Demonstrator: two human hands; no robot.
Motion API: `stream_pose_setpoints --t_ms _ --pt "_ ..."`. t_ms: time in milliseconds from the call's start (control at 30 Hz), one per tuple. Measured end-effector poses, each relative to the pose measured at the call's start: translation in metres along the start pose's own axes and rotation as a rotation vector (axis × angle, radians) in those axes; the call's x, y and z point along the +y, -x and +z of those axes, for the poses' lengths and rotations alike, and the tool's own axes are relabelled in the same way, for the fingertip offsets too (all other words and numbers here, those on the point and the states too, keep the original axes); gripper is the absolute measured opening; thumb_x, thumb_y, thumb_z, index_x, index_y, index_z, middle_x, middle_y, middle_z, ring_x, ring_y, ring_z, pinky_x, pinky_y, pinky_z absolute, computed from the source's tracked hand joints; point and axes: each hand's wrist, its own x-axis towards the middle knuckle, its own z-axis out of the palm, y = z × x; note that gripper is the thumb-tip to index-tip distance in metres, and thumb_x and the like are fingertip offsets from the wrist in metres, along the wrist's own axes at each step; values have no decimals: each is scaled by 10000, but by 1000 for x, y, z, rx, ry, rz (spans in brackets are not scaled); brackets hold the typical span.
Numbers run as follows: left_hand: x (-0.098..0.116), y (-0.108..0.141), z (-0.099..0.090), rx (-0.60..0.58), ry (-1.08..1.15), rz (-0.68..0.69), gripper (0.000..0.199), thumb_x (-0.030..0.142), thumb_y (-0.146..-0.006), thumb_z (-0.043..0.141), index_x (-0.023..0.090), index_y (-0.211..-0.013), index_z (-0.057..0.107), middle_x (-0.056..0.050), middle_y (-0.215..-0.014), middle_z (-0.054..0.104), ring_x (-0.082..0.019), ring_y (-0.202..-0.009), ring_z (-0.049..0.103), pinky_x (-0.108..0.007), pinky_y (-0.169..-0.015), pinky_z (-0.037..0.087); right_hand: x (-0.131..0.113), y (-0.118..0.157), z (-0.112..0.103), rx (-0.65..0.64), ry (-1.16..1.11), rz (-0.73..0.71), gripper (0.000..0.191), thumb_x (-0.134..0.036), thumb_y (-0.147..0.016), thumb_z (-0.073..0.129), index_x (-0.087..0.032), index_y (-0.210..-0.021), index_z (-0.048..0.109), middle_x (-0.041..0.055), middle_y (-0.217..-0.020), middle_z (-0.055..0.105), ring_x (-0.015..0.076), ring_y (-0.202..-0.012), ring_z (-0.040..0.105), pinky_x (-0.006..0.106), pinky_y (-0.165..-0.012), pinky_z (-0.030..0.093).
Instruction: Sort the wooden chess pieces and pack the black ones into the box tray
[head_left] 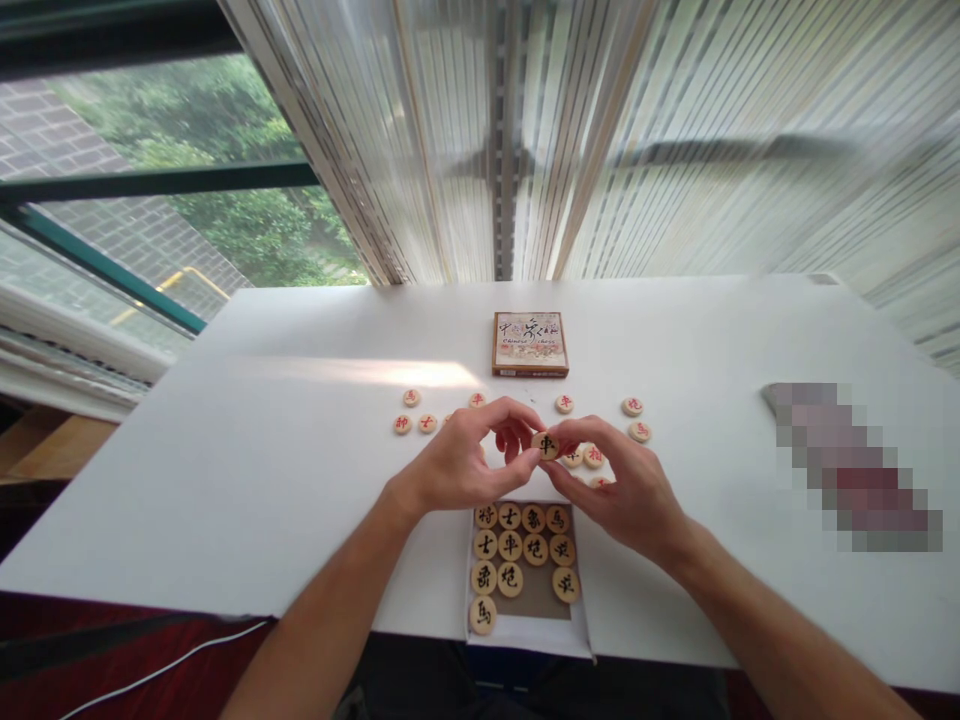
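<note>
A round wooden Chinese chess piece (545,446) with a black character is held up between my two hands, its face towards me. My right hand (626,480) pinches it from the right with thumb and forefinger. My left hand (469,455) has its thumb and curled fingers at the piece's left edge. Just below the hands lies an open shallow box tray (536,600) on the near side of the table. Several black-character pieces (510,546) lie face up in it in rows, with bare tray bottom between some of them.
Red-character pieces (564,404) lie scattered on the white table (300,470) beyond and beside my hands, some partly hidden. The printed Chinese chess box lid (531,345) lies farther back. A pixelated object (855,470) is at right. Blinds (450,140) and a window stand behind.
</note>
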Motion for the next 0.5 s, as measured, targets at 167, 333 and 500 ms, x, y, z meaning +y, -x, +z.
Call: stream_pose_setpoints --t_ms 167,333,500 --pt "0 -1 0 -5 -4 -1 215 186 -868 664 169 -1075 611 -22 -878 652 -127 -734 615 -261 -701 533 1 0 0 -3 -18 17 244 -148 -892 682 -236 -1100 591 20 -898 709 163 -762 690 310 -733 570" --pt "-1 -1 -1 16 -24 11 179 195 -878 658 171 -1051 615 -20 -890 657 -120 -735 613 -254 -706 522 0 2 -2 -22 -64 74 239 -145 -899 652 -233 -1113 593 30 -944 718 169 -816 691 311 -758 580" --pt "0 -1 0 9 -15 12 178 184 -873 655 176 -1045 607 -19 -892 657 -117 -722 608 -251 -696 526 -1 2 -2 -21 -81 121 204 -168 -906 650 -229 -1095 602 41 -946 726 177 -821 695 317 -753 588"
